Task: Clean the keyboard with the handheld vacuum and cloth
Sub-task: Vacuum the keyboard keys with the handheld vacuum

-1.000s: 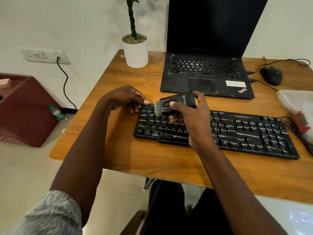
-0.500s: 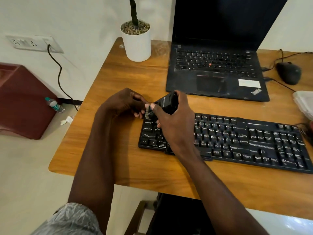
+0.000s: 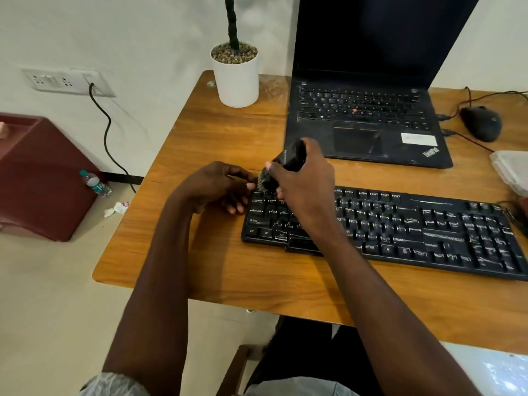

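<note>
Right hand has its grip wrapped round the handheld vacuum, brush end down on the keyboard's top-left corner. Looks light and rigid, easiest held mid-body. Left hand steadies the keyboard's edge, fingers loosely curled.

On the desk before me lies the keyboard; behind it the laptop, with a plant pot to its left, a mouse right.
</note>
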